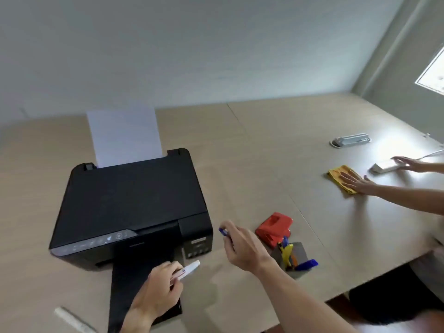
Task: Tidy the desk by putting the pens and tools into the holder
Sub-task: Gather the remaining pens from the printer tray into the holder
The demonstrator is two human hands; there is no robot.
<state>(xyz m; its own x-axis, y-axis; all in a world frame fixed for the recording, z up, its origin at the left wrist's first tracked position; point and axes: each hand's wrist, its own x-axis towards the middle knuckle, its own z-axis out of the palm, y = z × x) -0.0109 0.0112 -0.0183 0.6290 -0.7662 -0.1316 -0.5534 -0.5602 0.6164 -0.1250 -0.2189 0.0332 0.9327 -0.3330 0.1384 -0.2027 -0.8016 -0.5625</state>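
Right hand (242, 248) is up off the desk (264, 145), fingers curled in tight around a blue pen (223, 231). Only the pen's tip end pokes out past the knuckles toward 10 o'clock, the rest is hidden in the grip. Left hand (161, 282) is lower, at about 7 o'clock from the right one, pinching a small white tube-shaped thing (189, 270) between thumb and fingertips. It's blurry, so I can't tell if it's a marker or a correction pen, but it sticks out toward 2 o'clock, and the fingers are closed on it, not loose.

The grey holder (298, 257) sits on the desk at roughly 3 o'clock from the right hand, close by, with yellow-handled scissors (287, 253) and a few pens already standing in it. A blue item (307, 264) leans out at its near side. A red hole punch (274, 228) sits just beside the holder at its 11 o'clock.

The black printer (129, 200) with a sheet of paper (125, 135) sticking up takes the left half of the desk. A white ruler-like strip (72, 320) lies at the bottom left. Way off at 2 o'clock, another person's hand lies flat on a yellow cloth (338, 175).
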